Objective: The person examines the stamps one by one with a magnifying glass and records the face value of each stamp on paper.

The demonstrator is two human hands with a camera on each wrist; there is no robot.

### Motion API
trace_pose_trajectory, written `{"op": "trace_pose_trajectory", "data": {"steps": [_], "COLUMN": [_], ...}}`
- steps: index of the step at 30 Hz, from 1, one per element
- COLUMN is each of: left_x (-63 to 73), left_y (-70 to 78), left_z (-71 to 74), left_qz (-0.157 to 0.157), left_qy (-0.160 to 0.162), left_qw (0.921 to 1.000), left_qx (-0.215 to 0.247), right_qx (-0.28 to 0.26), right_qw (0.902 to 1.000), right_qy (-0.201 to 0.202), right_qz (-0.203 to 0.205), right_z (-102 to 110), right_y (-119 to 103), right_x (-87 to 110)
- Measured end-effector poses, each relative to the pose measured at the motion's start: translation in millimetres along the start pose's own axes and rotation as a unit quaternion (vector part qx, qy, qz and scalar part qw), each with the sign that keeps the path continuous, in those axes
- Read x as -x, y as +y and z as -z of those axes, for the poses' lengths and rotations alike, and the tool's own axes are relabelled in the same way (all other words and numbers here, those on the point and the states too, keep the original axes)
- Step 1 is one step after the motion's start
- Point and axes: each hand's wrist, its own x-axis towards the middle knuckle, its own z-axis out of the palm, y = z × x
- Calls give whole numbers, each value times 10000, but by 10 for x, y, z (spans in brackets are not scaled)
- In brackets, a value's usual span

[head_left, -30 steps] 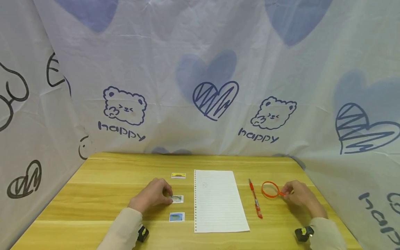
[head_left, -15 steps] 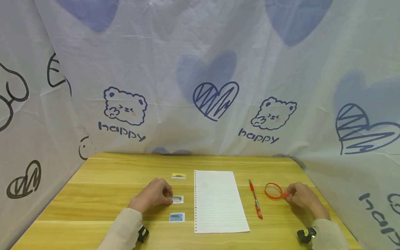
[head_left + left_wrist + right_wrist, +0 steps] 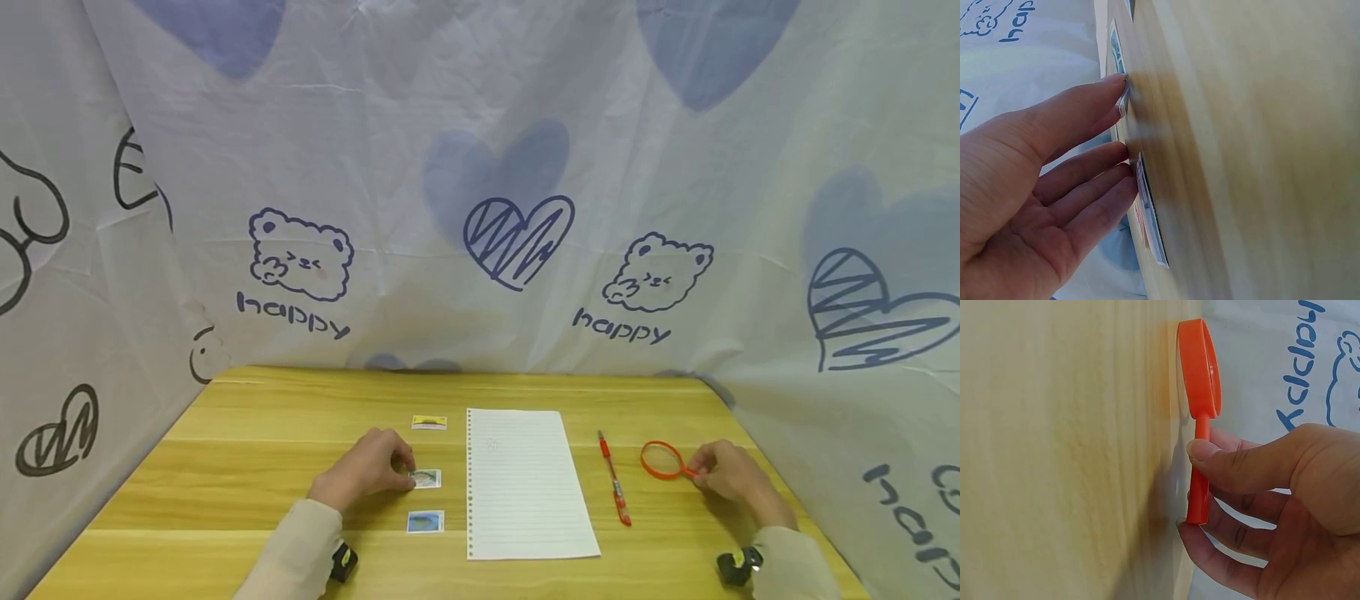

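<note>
In the head view my left hand [image 3: 367, 467] pinches the left edge of a small green-and-white postage stamp [image 3: 427, 478] lying on the table, thumb and index finger meeting there. A yellow stamp [image 3: 429, 422] lies beyond it, and a blue stamp [image 3: 425, 522] nearer me. On the right, my right hand [image 3: 731, 475] holds an orange-red magnifying glass [image 3: 662, 460] by its handle. The right wrist view shows thumb and fingers around that handle [image 3: 1200, 478], with the round lens frame [image 3: 1194, 369] pointing away from the palm, close over the table.
A lined sheet of paper [image 3: 528, 492] with punched holes and a faint pencil mark lies in the middle. Just right of it is a red pen [image 3: 614, 479]. A patterned curtain [image 3: 420, 275] borders the wooden table [image 3: 247, 467] at the back and sides.
My right hand has drawn the magnifying glass a little to the right and toward me, away from the pen. The left hand has stayed at the middle stamp.
</note>
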Motion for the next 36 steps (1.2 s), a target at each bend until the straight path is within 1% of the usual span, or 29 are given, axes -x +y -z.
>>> {"op": "trace_pose_trajectory", "data": {"steps": [8, 14, 15, 18, 23, 28, 36], "left_x": [-2, 1, -2, -15, -23, -16, -8], "left_y": [-1, 2, -1, -6, -3, 2, -3], "left_z": [1, 3, -1, -9, -5, -5, -15], "left_qz": [28, 13, 25, 84, 156, 194, 155], "left_qy": [-35, -60, -53, -40, -5, -32, -21], "left_qw": [10000, 10000, 10000, 10000, 9999, 9998, 9999], "left_qx": [15, 8, 8, 33, 56, 64, 31], "right_qx": [-44, -69, -61, -92, -55, 28, 2], "right_qw": [9998, 9996, 9997, 9994, 9993, 9996, 9999], "right_qy": [-50, -113, -122, -148, -170, -127, -32], "right_qz": [-176, -229, -198, -296, -317, -245, -168], "right_z": [-15, -9, -4, 7, 16, 5, 11], "right_y": [42, 53, 54, 44, 18, 3, 36], "right_x": [-7, -5, -6, -6, -9, 5, -3]}}
